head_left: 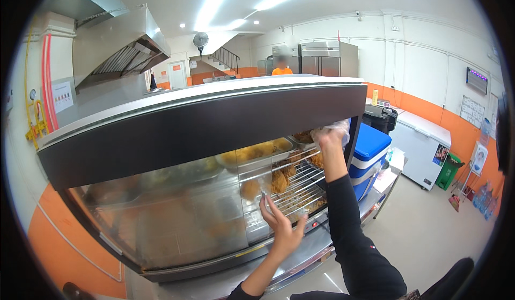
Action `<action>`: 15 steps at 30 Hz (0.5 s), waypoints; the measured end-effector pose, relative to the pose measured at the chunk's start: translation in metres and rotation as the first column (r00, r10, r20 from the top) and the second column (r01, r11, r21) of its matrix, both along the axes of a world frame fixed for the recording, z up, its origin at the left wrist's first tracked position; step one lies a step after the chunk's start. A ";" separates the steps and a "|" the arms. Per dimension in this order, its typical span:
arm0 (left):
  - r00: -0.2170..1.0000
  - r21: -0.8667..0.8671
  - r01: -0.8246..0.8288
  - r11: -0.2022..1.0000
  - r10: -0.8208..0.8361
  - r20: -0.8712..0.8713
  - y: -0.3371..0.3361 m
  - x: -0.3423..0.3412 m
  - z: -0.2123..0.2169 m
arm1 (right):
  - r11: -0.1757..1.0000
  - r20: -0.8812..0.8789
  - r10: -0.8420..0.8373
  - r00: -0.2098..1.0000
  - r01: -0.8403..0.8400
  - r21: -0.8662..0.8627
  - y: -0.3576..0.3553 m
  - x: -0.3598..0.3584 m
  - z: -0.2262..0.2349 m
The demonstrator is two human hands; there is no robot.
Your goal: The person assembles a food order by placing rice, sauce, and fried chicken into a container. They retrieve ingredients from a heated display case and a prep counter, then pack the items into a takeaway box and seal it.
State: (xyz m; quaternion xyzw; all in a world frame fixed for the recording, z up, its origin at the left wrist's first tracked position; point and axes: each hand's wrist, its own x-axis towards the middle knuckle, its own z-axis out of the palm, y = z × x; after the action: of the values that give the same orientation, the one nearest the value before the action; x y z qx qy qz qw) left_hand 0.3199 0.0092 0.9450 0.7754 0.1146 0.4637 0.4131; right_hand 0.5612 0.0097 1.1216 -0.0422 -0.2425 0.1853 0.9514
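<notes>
The right hand (330,135) reaches into the upper right corner of a food warmer (209,128), just beside the metal tray (304,137) of brown food. Clear plastic (341,129) covers part of this hand, and the fingers are lost behind it and the dark upper edge of the warmer, so I cannot tell whether they grip anything. The left hand (283,231) is lower and well apart from the right, palm toward the warmer, its fingers spread with a gap to the thumb. Its fingertips are at the edge of the glass door (193,222); whether they touch it is hard to make out.

Brown fried pieces (280,181) lie inside on a wire rack (303,190), below the trays and between the two hands; the left hand and the door edge hide some of them. A tray of yellow food (260,151) is up to the left, its near part seen through the door. Farther left, glare and haze on the glass blur the contents to pale shapes.

The warmer stands on a metal desk (214,286), mostly cut off by the lower edge. A blue cooler box (370,141) is just right of the warmer, partly behind the right arm. Beyond are a white chest freezer (418,144) and a green bin (449,172). Far back, a person in orange (281,71) is hidden below the shoulders by the warmer's top.
</notes>
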 end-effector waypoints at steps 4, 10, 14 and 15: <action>0.994 0.034 -0.021 0.999 0.024 -0.108 -0.013 0.018 0.007 | 0.990 0.024 0.144 0.989 -0.144 -0.001 -0.020 0.005 -0.002; 0.993 0.154 0.017 0.988 0.001 -0.117 -0.032 0.056 0.005 | 0.934 0.042 0.357 0.933 -0.356 -0.032 -0.062 0.008 -0.013; 0.985 0.186 0.082 0.979 -0.052 -0.161 -0.052 0.090 0.006 | 0.913 0.142 0.402 0.905 -0.408 0.014 -0.106 0.008 -0.038; 0.986 0.185 0.103 0.977 -0.075 -0.149 -0.056 0.101 0.005 | 0.918 0.181 0.387 0.904 -0.397 0.017 -0.119 0.010 -0.043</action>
State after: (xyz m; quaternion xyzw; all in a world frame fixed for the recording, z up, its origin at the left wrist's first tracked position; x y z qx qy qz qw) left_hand 0.4212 -0.0465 0.9497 0.8469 0.0633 0.3974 0.3476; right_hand 0.5715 -0.1096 1.0786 0.0167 -0.3328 0.3618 0.8706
